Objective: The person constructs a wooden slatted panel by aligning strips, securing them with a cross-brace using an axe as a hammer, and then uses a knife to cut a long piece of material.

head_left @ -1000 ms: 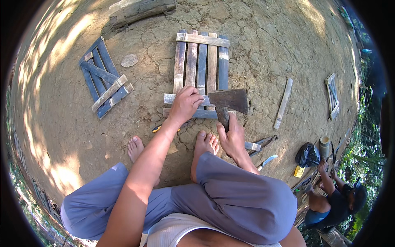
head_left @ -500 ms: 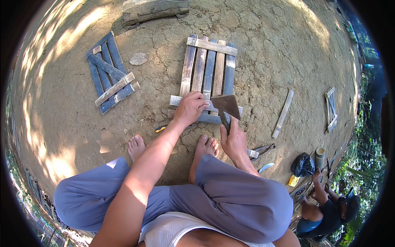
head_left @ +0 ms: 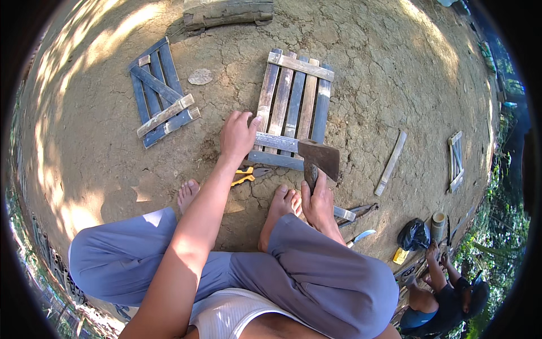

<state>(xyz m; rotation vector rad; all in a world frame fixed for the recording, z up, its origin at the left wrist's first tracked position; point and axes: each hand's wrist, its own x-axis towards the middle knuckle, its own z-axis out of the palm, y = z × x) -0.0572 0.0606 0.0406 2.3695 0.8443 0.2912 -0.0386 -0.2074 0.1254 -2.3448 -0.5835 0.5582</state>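
We squat on cracked earth. Our right hand (head_left: 319,204) grips the hatchet (head_left: 318,160) by its handle, fingers wrapped tight; the handle runs up and away from us, its rusty head resting on the slatted wooden panel (head_left: 293,107), blade pointing right. Our left hand (head_left: 237,135) lies open, fingers spread, on the panel's near crosspiece. The slats' long axis runs away from us. A yellow tool (head_left: 244,176) lies beside our foot.

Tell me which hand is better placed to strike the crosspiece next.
Probably the right hand: it grips the hatchet raised above the slatted panel, while the left hand rests near the crosspiece.
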